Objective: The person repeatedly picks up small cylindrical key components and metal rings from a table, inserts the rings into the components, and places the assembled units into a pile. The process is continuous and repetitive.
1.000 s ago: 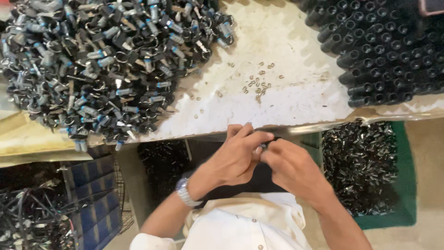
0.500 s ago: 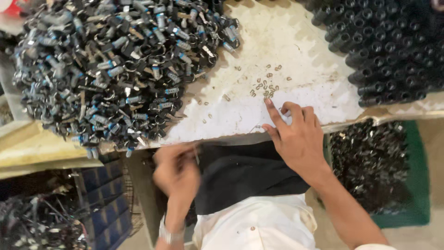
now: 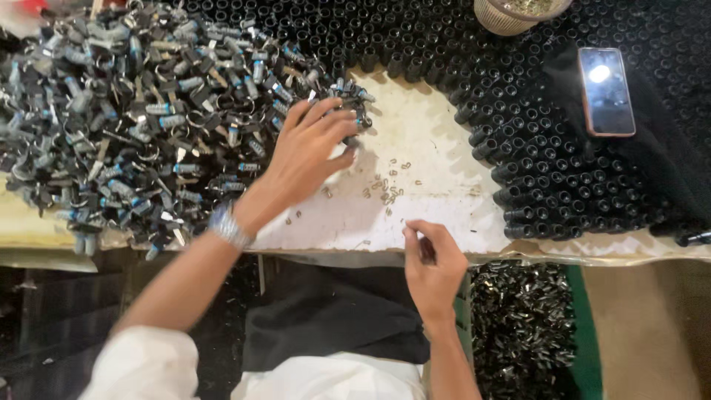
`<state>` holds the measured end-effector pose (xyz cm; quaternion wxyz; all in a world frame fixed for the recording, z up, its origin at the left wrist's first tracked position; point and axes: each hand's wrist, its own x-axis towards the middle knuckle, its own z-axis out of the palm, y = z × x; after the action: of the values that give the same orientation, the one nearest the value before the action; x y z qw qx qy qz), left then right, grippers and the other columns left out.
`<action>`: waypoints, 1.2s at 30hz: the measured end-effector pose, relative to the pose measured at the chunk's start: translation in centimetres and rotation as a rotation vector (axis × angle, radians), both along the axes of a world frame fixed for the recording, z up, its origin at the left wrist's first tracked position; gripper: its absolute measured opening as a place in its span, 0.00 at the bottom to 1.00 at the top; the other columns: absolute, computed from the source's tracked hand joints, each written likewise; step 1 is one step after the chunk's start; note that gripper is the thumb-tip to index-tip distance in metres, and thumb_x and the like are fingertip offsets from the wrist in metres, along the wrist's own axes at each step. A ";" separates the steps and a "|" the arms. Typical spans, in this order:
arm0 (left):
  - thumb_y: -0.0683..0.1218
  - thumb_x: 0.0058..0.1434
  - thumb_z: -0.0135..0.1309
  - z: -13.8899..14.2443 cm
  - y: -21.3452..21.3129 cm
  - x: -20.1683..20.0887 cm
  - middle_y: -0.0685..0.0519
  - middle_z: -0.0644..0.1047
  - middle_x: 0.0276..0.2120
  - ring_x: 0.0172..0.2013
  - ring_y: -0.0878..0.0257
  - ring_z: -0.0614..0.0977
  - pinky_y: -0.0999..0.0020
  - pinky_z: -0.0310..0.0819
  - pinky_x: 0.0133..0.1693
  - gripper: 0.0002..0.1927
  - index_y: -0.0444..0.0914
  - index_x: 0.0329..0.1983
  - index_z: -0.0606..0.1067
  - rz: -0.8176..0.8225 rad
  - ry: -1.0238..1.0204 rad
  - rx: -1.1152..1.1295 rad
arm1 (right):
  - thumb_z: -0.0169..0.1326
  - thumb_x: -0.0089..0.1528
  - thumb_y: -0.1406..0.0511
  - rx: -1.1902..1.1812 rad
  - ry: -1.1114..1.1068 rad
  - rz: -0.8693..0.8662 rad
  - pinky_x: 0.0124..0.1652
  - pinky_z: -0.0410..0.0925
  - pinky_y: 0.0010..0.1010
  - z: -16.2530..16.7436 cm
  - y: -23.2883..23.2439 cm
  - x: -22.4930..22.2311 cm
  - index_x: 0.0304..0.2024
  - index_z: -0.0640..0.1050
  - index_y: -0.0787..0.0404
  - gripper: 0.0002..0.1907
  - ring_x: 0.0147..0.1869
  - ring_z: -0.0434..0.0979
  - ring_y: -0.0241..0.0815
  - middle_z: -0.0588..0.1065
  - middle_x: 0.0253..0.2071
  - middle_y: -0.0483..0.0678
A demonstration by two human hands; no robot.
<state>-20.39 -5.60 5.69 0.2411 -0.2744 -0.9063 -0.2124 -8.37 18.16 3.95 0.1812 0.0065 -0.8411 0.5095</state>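
Since the earlier frame, left hand (image 3: 307,159) has been moved onto the key pile (image 3: 148,126), fingers spread; right hand (image 3: 432,263) is loosely curled (contents cannot be told) near small rings (image 3: 385,189), black tubes (image 3: 563,170) beside.

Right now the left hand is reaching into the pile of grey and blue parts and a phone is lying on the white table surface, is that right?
Not quite. In the head view the phone lies on a black cloth over the black tubes, not on the white surface. The left hand does reach into the pile of grey and blue parts.
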 end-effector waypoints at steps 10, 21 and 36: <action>0.36 0.51 0.72 -1.4 6.8 15.3 0.52 0.80 0.39 0.41 0.56 0.79 0.66 0.75 0.45 0.19 0.37 0.45 0.80 0.243 -0.075 0.611 | 0.61 0.59 0.79 -0.486 -0.178 0.080 0.37 0.70 0.17 0.8 -0.1 3.3 0.44 0.79 0.67 0.11 0.39 0.79 0.30 0.82 0.40 0.51; 0.36 0.56 0.69 0.0 4.6 16.1 0.49 0.79 0.42 0.43 0.54 0.79 0.59 0.74 0.47 0.17 0.32 0.48 0.79 -0.002 0.053 0.431 | 0.62 0.61 0.78 -0.411 -0.191 0.036 0.30 0.58 0.13 0.4 -2.8 5.0 0.39 0.80 0.68 0.06 0.32 0.65 0.21 0.80 0.40 0.46; 0.55 0.59 0.66 1.6 6.8 7.2 0.53 0.84 0.34 0.33 0.55 0.82 0.63 0.74 0.36 0.11 0.47 0.40 0.86 -0.500 -0.628 0.066 | 0.58 0.65 0.69 -0.598 -0.328 0.161 0.45 0.66 0.26 -2.6 5.5 5.2 0.47 0.76 0.69 0.10 0.45 0.72 0.35 0.77 0.43 0.50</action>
<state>-13.23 1.15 7.33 -0.0981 -0.4003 -0.8340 -0.3669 -3.17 23.70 1.38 -0.0033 -0.0625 -0.6693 0.7403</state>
